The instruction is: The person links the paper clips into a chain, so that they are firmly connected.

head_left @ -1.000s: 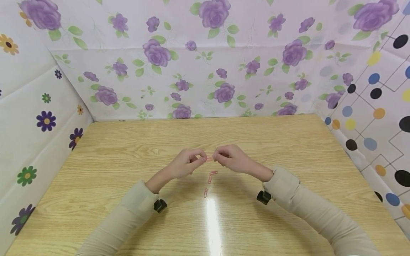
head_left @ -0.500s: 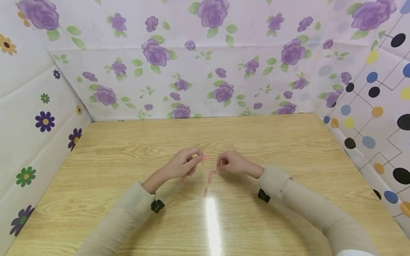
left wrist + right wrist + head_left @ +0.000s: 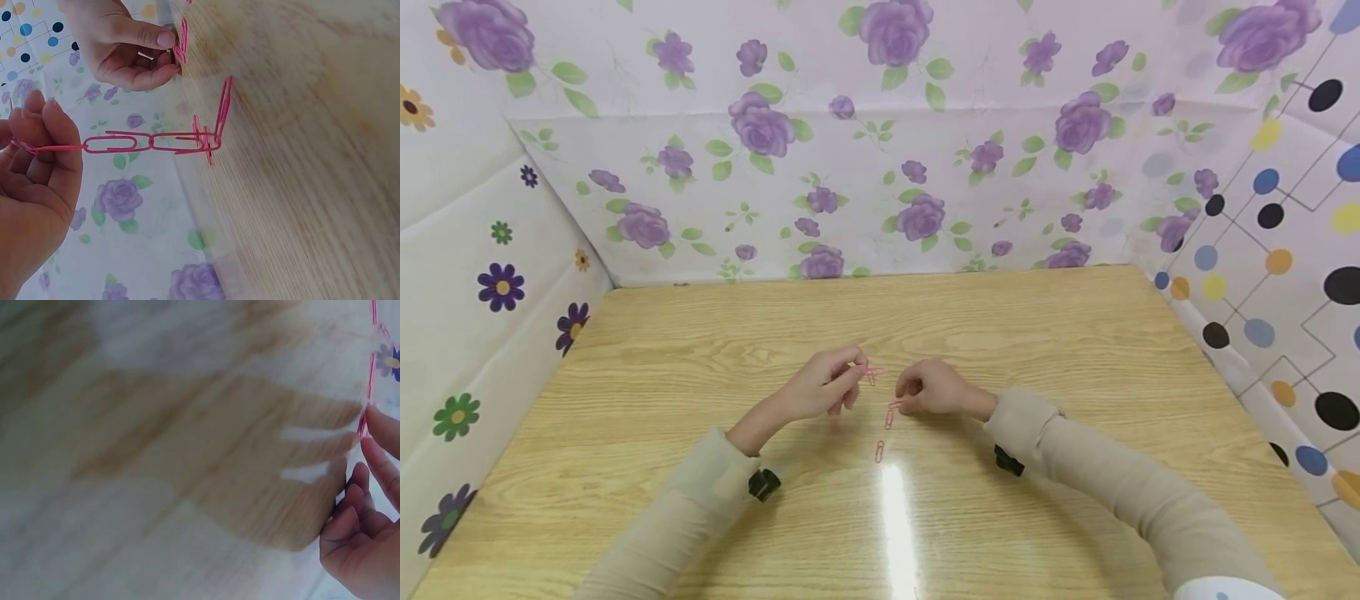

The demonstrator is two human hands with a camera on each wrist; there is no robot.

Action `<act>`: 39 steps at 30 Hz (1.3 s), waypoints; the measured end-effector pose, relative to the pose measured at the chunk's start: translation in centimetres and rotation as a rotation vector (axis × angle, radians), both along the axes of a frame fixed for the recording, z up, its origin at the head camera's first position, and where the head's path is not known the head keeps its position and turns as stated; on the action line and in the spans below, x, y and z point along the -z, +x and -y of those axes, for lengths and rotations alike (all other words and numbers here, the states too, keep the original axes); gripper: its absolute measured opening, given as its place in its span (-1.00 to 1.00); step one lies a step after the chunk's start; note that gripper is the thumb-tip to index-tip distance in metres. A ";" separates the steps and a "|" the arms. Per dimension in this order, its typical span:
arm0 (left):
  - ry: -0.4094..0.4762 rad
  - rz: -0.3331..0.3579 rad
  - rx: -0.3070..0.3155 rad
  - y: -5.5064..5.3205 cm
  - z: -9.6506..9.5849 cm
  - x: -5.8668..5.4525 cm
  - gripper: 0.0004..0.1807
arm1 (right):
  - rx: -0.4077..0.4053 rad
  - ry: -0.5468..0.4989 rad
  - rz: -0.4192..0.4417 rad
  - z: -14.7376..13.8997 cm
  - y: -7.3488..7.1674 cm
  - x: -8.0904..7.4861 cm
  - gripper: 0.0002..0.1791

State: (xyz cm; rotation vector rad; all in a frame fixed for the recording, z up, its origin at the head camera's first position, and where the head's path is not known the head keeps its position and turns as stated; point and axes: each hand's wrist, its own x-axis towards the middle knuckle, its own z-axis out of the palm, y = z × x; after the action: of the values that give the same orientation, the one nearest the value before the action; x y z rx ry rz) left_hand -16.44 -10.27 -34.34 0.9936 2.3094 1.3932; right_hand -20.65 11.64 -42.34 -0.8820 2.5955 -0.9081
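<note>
By the person's own clock, I see the left arm [image 3: 662,517] slanting in from seven with the left hand [image 3: 820,387] aimed at two, and the right arm [image 3: 1120,467] from five with the right hand [image 3: 937,386] toward nine, both hands pinching, near but apart.

Over the wood-grain bench [image 3: 715,333], a person's left grip [image 3: 826,387] pinches pink paper clips [image 3: 872,372] between thumb and forefinger; the right grip [image 3: 934,387] pinches one end of a pink clip [image 3: 894,405], a second clip [image 3: 889,419] lies just below that one, a lone clip [image 3: 879,452] lies lower still, and a rose-patterned sheet [image 3: 850,150] stands behind
</note>
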 end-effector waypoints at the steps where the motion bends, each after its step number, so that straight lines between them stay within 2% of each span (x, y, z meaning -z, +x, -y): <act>1: 0.001 0.003 -0.001 0.0 0.0 0.0 -0.82 | 0.008 0.001 -0.002 0.1 0.0 0.1 -0.87; 8: -0.006 -0.001 -0.009 0.0 0.0 -0.1 -0.82 | 0.026 0.018 -0.004 0.4 0.1 -0.1 -0.92; 18: 0.002 -0.014 -0.012 -0.1 0.2 0.3 -0.83 | 0.010 0.051 -0.028 0.3 0.4 0.0 -0.87; 25: 0.032 -0.029 -0.005 -0.1 0.2 0.5 -0.82 | 0.079 -0.078 0.050 -0.5 0.2 -0.7 -0.94; 31: 0.044 -0.025 -0.014 -0.2 0.2 0.7 -0.80 | 0.131 -0.179 0.070 -1.2 0.2 -1.6 -0.94; 37: 0.037 -0.004 -0.029 -0.2 0.1 0.8 -0.80 | 0.121 -0.252 0.085 -1.7 0.4 -2.4 -0.87; 39: 0.033 0.000 -0.034 -0.2 0.0 0.8 -0.80 | 0.119 -0.286 0.125 -1.9 0.5 -2.6 -0.87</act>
State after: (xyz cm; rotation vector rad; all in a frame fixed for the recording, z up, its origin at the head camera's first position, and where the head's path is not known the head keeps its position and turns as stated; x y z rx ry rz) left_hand -16.68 -10.29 -35.15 0.9680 2.3206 1.4484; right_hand -20.15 13.52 -39.69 -0.7152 2.4707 -1.3483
